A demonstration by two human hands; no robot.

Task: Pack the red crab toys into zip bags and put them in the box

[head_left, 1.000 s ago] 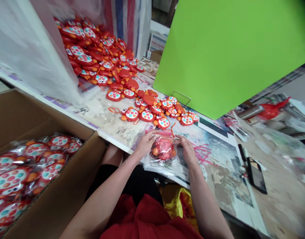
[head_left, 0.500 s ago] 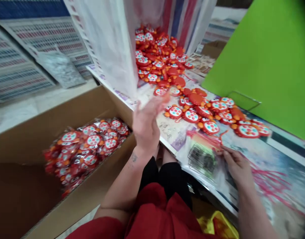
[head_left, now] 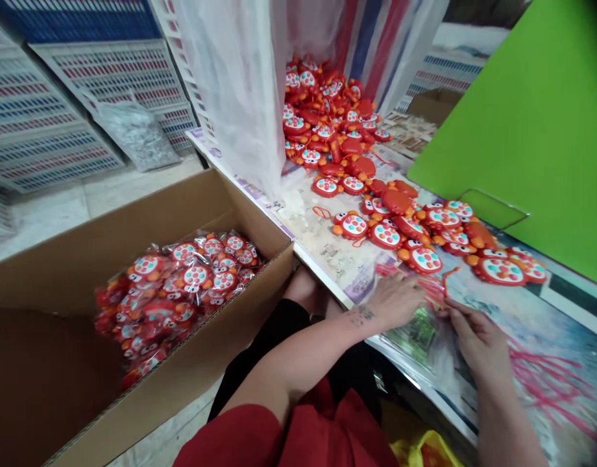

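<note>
My left hand lies over a stack of clear plastic bags with red top edges, at the table's near edge. Its fingers look stretched out, with the tips partly lost against the red edges. Just to the right, my right hand pinches the red edge of a plastic bag between thumb and forefinger. An orange cord stands up beside those fingertips. Beyond both hands lie several red-orange turtle-like toys with white, dotted oval faces. Pink strips spread to the right of my right hand.
An open cardboard box on the left holds many bagged toys. More loose toys spill from a white-lined sack. A green board leans at the right. Plastic crates stand behind, near a filled clear bag.
My left hand has moved right and down from beside the box onto the plastic bags. My right hand keeps its pinch at the bag edge. The view has shifted slightly.
</note>
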